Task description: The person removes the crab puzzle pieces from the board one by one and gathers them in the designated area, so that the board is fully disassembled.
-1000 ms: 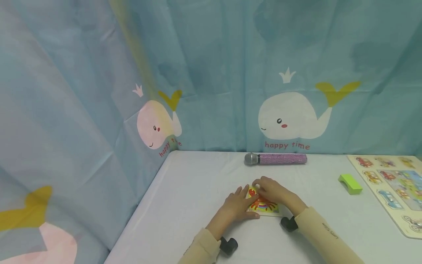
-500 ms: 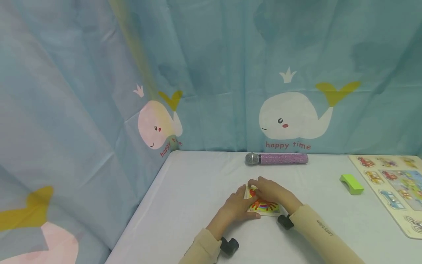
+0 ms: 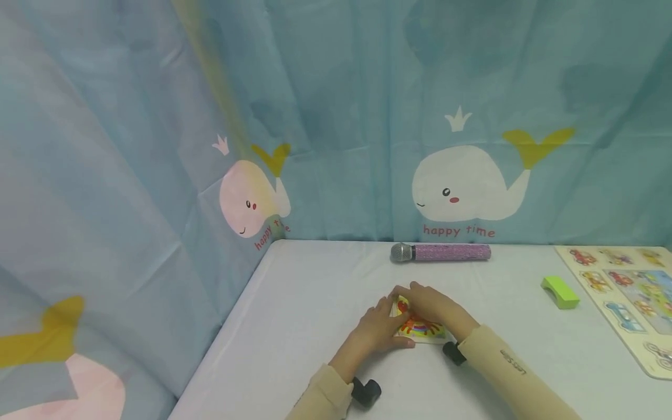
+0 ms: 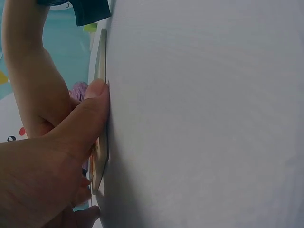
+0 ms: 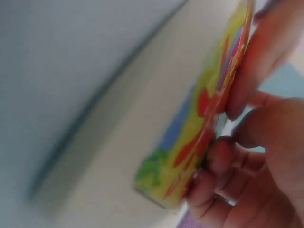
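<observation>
The left grip (image 3: pixel 375 328) lies spread against a thin, pale-edged picture board (image 3: pixel 424 332); whether the curled right grip (image 3: pixel 431 304) pinches is unclear.

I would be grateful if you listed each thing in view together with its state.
Left hand: touching the picture board, thumb along its near edge
Right hand: over the picture board's far left part, grip unclear
Picture board: picture up, partly covered
Microphone: lying on its side, untouched
Green block: untouched, apart from the large puzzle
Large puzzle: flat, pieces showing, cut off by the frame
Curtain: hanging, creased
</observation>
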`<state>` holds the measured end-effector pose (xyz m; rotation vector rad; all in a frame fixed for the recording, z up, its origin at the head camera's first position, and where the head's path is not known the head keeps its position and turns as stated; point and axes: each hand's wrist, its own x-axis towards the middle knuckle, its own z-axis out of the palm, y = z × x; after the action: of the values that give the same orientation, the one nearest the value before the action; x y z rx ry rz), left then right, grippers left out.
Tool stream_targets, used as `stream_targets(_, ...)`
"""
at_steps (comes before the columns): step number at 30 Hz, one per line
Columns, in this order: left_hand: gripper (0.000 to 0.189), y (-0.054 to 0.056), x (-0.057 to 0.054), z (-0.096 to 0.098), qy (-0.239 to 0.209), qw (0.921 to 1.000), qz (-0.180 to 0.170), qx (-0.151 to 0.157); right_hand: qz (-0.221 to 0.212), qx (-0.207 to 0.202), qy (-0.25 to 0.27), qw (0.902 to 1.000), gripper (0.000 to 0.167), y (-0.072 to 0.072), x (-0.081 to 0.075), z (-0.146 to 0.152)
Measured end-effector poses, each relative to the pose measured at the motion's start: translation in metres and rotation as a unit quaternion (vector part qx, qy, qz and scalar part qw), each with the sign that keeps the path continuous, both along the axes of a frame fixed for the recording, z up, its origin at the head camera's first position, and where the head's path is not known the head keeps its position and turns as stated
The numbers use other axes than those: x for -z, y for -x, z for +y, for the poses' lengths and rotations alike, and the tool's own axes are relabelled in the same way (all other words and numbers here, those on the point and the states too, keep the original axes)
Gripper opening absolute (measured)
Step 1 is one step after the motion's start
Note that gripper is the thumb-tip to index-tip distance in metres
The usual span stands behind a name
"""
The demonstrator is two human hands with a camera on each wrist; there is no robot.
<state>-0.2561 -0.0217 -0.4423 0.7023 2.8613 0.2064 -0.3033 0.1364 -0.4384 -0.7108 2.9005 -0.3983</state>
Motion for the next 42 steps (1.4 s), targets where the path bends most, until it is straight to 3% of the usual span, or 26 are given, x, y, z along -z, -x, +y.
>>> stream_targets(6, 0.068, 0.002, 0.002, 0.001, 0.035, 0.9986, 0.026, 0.031, -0.011, 0.001, 0.043, 0.9990, 0.041, 0.003, 0.000, 0.004)
stream_targets(10, 0.069, 0.004, 0.003, 0.002, 0.042, 0.9984, 0.025, 0.028, -0.016, -0.005, 0.088, 0.9960, 0.040, 0.004, -0.001, 0.012)
stream_targets(15, 0.070, 0.004, 0.002, 0.003, 0.043, 0.9985, 0.021, 0.025, -0.038, 0.006, 0.152, 0.9876, 0.026, 0.006, 0.000, 0.024)
stream_targets(20, 0.070, 0.002, 0.001, 0.003, 0.041, 0.9987, 0.018, 0.023, -0.049, -0.013, 0.177, 0.9830, 0.018, 0.008, 0.003, 0.025)
stream_targets(25, 0.069, 0.002, 0.001, 0.003, 0.038, 0.9990, 0.011, 0.023, -0.057, 0.008, 0.214, 0.9752, 0.006, 0.011, 0.006, 0.024)
stream_targets(27, 0.069, 0.002, 0.001, 0.002, 0.034, 0.9991, 0.010, 0.021, -0.058, 0.015, 0.239, 0.9692, 0.007, 0.013, 0.007, 0.026)
stream_targets(31, 0.070, 0.003, 0.001, 0.004, 0.027, 0.9994, 0.003, 0.019, -0.063, 0.070, 0.289, 0.9527, 0.011, 0.014, 0.004, 0.044)
stream_targets(35, 0.070, 0.003, 0.001, 0.004, 0.022, 0.9996, -0.006, 0.014, -0.107, 0.116, 0.328, 0.9313, 0.017, 0.010, -0.004, 0.070)
stream_targets(40, 0.069, 0.004, 0.002, 0.003, 0.010, 0.9998, -0.015, 0.006, -0.160, 0.148, 0.343, 0.9136, 0.025, 0.000, -0.007, 0.107)
stream_targets(42, 0.069, 0.003, 0.002, 0.003, 0.005, 0.9998, -0.017, 0.005, -0.168, 0.166, 0.338, 0.9110, 0.027, -0.005, -0.005, 0.119)
